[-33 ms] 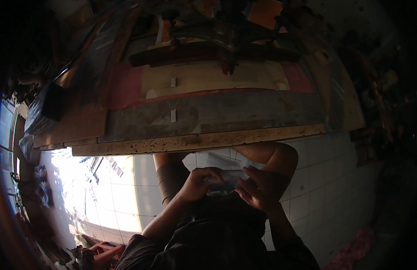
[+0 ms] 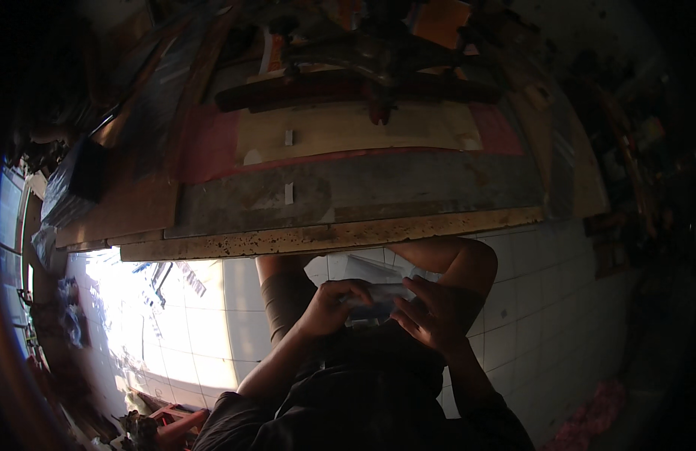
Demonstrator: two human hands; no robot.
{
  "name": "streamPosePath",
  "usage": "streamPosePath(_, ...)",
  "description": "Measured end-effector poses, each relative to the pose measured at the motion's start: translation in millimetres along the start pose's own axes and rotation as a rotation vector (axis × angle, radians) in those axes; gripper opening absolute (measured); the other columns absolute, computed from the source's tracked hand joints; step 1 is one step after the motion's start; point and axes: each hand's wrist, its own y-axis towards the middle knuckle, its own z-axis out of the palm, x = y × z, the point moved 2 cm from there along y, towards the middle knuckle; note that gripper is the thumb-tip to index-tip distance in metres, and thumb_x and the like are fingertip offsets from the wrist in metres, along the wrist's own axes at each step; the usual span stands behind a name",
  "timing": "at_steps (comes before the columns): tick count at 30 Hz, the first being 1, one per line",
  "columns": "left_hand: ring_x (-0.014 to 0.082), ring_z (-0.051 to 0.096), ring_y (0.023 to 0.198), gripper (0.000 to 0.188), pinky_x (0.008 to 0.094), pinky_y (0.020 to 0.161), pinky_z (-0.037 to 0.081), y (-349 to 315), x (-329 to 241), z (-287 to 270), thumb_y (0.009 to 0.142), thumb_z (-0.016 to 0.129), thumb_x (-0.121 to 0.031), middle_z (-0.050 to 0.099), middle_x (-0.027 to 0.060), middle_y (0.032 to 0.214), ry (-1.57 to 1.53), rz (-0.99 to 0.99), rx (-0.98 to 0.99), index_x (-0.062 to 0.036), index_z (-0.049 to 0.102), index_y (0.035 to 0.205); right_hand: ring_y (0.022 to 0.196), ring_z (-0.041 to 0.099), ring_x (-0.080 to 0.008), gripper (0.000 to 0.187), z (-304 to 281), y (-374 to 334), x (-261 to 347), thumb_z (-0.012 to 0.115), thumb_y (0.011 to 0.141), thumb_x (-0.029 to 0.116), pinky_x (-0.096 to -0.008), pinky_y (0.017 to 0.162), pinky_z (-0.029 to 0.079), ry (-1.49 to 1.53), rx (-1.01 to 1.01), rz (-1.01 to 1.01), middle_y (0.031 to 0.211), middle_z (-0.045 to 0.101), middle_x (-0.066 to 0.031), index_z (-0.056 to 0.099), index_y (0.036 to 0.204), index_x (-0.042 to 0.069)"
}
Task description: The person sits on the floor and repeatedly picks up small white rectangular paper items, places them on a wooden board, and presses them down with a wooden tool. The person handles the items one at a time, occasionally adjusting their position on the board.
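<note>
Over my lap, a pale, translucent strip, perhaps plastic film (image 2: 385, 292), stretches between my hands. Its exact kind is too dark to make out. My left hand (image 2: 335, 303) is curled around the left end, thumb and forefinger pressed together on it. At the other end, my right hand (image 2: 430, 312) pinches it between thumb and forefinger, with the other fingers bent and slightly apart. A larger clear sheet or bag (image 2: 370, 268) lies beyond them, between my knees and below the bench edge.
A worn workbench (image 2: 438, 180) with a thick front edge stands ahead. On it are a red-edged tan panel (image 2: 348, 128), two small pale tabs and a dark metal frame (image 2: 378, 68). Dark wrapped stacks (image 2: 77, 180) sit left. Sunlit floor tiles (image 2: 190, 323) and a red stool (image 2: 175, 425) are lower left.
</note>
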Motion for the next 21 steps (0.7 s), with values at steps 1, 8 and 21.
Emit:
streamPosePath(1,0.0192,0.071,0.1,0.027,0.0323,0.094,0.053,0,-3,0,0.08,0.054,0.015,0.074,0.0089,0.097,0.016,0.005,-0.01,-0.0003,0.071,0.093,0.134,0.055,-0.0348,0.077,2,1,-1,0.086,0.082,0.015,-0.0478,0.103,0.051,-0.014,0.042,0.004,0.151,0.049,-0.0147,0.051,0.15,0.025)
streamPosePath(8,0.0168,0.07,0.101,0.032,0.0306,0.095,0.053,6,1,-11,0.075,0.05,0.015,0.074,0.0082,0.098,0.026,-0.082,-0.108,0.0012,0.07,0.097,0.144,0.046,-0.0315,0.087,9,6,-8,0.085,0.084,0.026,-0.0509,0.112,0.044,-0.173,0.201,0.02,0.16,0.039,-0.0131,0.04,0.158,0.025)
streamPosePath(21,0.0181,0.067,0.108,0.044,0.0312,0.097,0.052,17,15,0,0.077,0.043,0.014,0.072,0.0092,0.109,-0.117,-0.178,-0.208,-0.0008,0.068,0.11,0.145,0.045,-0.0311,0.089,27,25,7,0.083,0.084,0.028,-0.0526,0.114,0.04,-0.188,0.259,0.027,0.163,0.037,-0.0108,0.037,0.16,0.027)
